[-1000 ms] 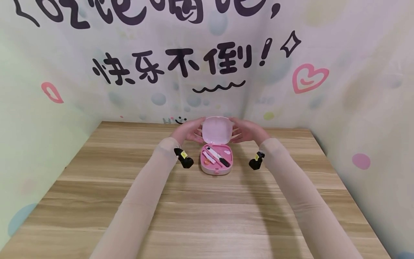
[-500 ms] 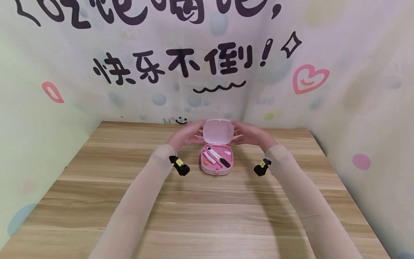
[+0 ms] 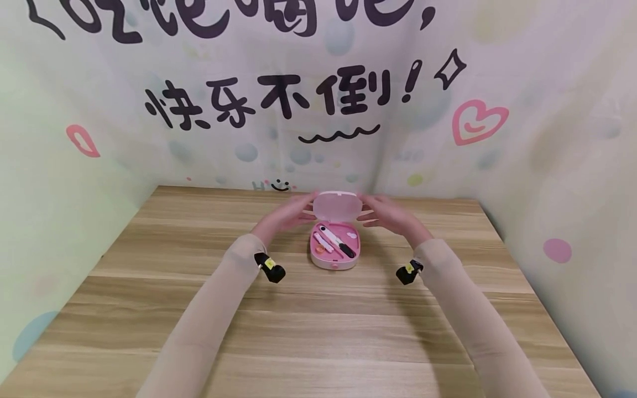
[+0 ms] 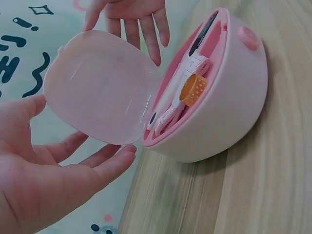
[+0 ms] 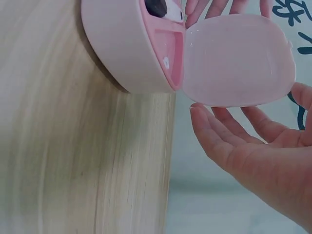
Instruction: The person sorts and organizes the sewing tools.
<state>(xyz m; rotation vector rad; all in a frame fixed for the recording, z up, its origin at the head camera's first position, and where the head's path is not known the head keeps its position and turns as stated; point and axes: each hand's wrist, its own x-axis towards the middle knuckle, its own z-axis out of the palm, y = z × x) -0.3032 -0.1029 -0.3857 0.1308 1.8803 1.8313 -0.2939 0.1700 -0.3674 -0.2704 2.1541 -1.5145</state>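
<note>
A small pink sewing box [image 3: 334,264] sits on the table with its lid [image 3: 338,206] raised at the back. My left hand [image 3: 288,214] is at the lid's left side. In the left wrist view its thumb tip meets the lid's top edge, and the loosely extended fingers reach along the side edge. Mirroring it, my right hand [image 3: 390,215] has its thumb at the top corner and its fingers [image 5: 207,127] along the right edge. Inside lie an orange thimble [image 4: 193,90], a pale rolled tape measure [image 4: 197,64] and a slim white tool [image 3: 330,237] with a black end.
The wood-grain table [image 3: 318,331] extends around the box toward the front and sides. A printed cloth [image 3: 229,155] with large black lettering hangs close behind its back edge. Black wrist cameras [image 3: 270,269] stick out inward from both sleeves.
The lid has tipped further forward and down over the box, with both hands following it. Both wrists have moved outward and toward the front. The box has stayed in place.
</note>
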